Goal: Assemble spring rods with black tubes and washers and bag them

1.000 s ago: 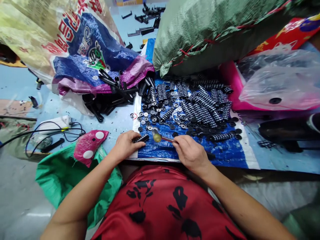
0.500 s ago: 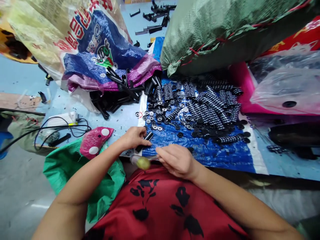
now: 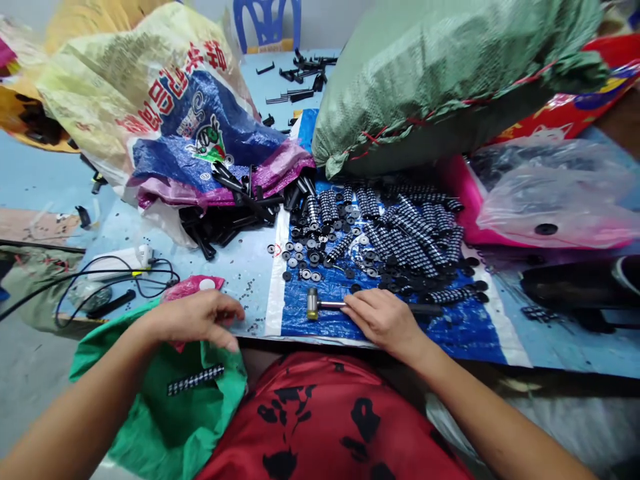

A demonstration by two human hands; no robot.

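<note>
My left hand is open, its fingers apart and bare, above the mouth of a green sack at the table's front edge. Below it, inside the sack opening, is a black cylinder with a white checkered pattern; the hand does not touch it. On the blue sheet, my right hand has its fingers round a small two-faced hammer with a yellow face, a metal shank and a black handle. The hammer lies level. Behind it are many similar checkered cylinders and loose black discs.
A printed plastic bag spills black tubular parts at the back left. A bulging green woven sack leans at the back right, beside a pink box. Black cables and a pink pouch lie at left.
My left hand has moved left and opened, leaving the black cylinder it held; a checkered cylinder now shows in the green sack. The swinging hammer has come to rest on the blue sheet.
</note>
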